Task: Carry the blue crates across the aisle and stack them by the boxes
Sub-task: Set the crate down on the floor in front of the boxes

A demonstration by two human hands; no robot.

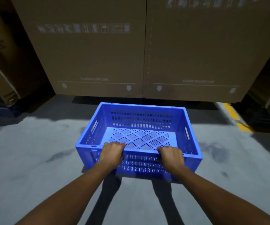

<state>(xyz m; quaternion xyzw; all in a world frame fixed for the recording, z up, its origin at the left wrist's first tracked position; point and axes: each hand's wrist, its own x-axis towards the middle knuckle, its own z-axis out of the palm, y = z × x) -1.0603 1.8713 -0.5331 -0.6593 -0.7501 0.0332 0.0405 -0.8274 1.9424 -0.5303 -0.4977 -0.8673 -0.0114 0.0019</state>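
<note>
Left hand (pixel 112 153) and right hand (pixel 171 157) both grip the near long rim of a blue crate (pixel 140 119). The fingers are curled over the top edge into the inside and the thumbs sit against the outer wall. The hands are set apart, one toward each end of that rim, with both arms reaching in from the bottom of the frame.

The crate sits in the centre of the frame, open top up and nothing inside it. Its long axis runs left to right, with the right end slightly lower in the frame. The near long wall faces the person and the far long wall faces two large cardboard boxes (pixel 90 54) that fill the upper half of the frame, just beyond the crate. Whether the crate rests on the grey floor (pixel 33 159) or is lifted off it cannot be told. A yellow stripe (pixel 233 114) marks the floor at the right.
</note>
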